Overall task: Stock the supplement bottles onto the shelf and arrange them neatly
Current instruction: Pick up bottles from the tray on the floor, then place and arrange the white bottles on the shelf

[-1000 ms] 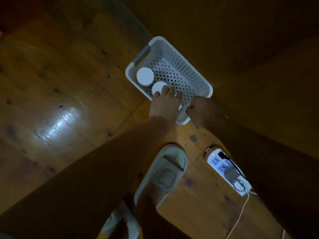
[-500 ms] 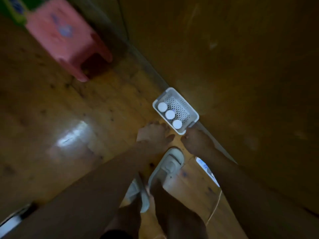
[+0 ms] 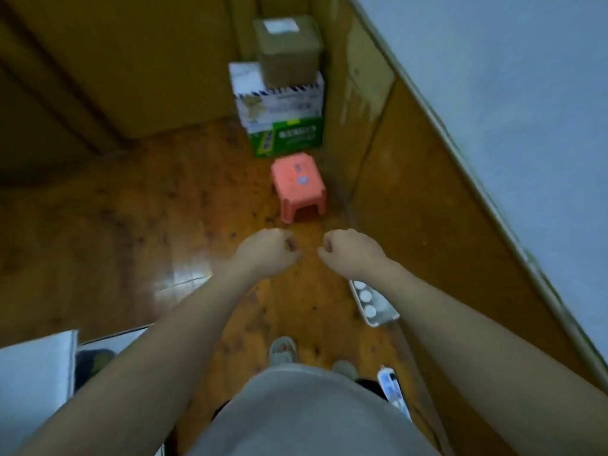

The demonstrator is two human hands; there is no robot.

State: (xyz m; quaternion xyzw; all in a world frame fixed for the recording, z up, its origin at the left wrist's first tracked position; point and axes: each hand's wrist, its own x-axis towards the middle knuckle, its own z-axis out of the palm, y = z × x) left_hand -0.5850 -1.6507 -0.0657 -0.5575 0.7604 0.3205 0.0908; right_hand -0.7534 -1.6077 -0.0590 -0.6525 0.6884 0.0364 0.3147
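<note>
Below, white basket (image 3: 378, 319) holds three white-capped bottles (image 3: 364, 295) in a row.

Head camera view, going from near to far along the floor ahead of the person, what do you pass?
Slippered foot → white basket holding three white-capped bottles → pink stool → green carton at the bottom of a stack of boxes.

Standing view down onto a wooden floor, both hands raised in front.

Left hand (image 3: 268, 250) and right hand (image 3: 352, 251): fingers curled, nothing held, close together. White basket (image 3: 378, 319) by the wooden panel, three white bottle caps (image 3: 365, 295) inside. Pink stool (image 3: 297, 185) ahead; stacked cartons (image 3: 283, 90) behind it. Power strip (image 3: 393, 390) near the feet.
</note>
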